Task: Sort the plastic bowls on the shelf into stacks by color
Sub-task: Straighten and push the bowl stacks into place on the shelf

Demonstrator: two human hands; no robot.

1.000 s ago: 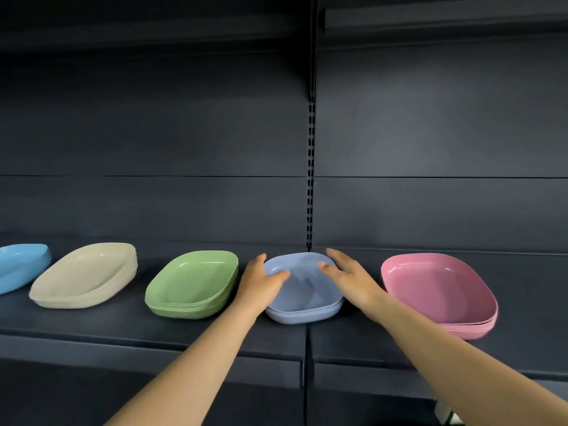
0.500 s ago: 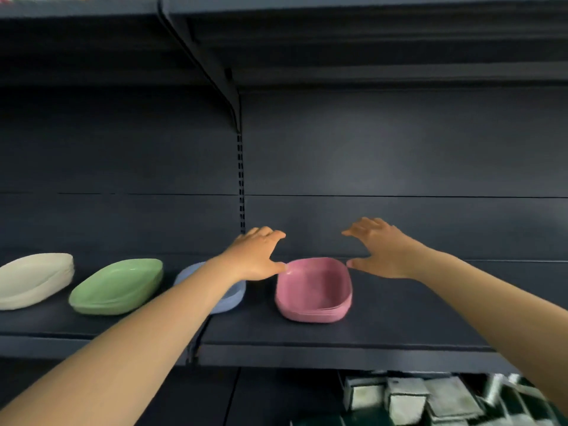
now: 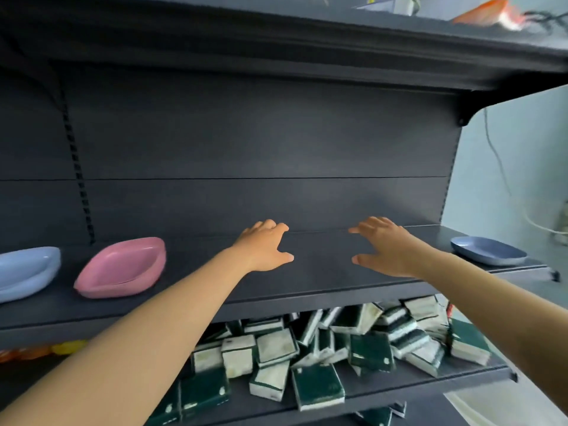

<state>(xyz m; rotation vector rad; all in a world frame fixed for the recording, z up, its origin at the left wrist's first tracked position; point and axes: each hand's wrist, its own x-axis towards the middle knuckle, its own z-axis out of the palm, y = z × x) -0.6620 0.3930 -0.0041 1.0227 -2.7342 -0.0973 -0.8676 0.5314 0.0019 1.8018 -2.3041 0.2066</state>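
The dark shelf (image 3: pixel 322 272) runs left to right. On the tier below lies a heap of boxes (image 3: pixel 322 358). The pink bowls (image 3: pixel 123 267) sit left, long axis across the shelf, beside a blue bowl (image 3: pixel 26 272) at the edge. A lone blue-grey bowl (image 3: pixel 488 250) lies far right, angled toward the back-left. Left hand (image 3: pixel 264 247) and right hand (image 3: pixel 387 249) hover between, fingers spread, empty.

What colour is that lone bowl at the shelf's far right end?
Blue bowl, seen in the head view.

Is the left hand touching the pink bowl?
Apart. The head view shows the left hand open over bare shelf, clearly right of the pink bowl.
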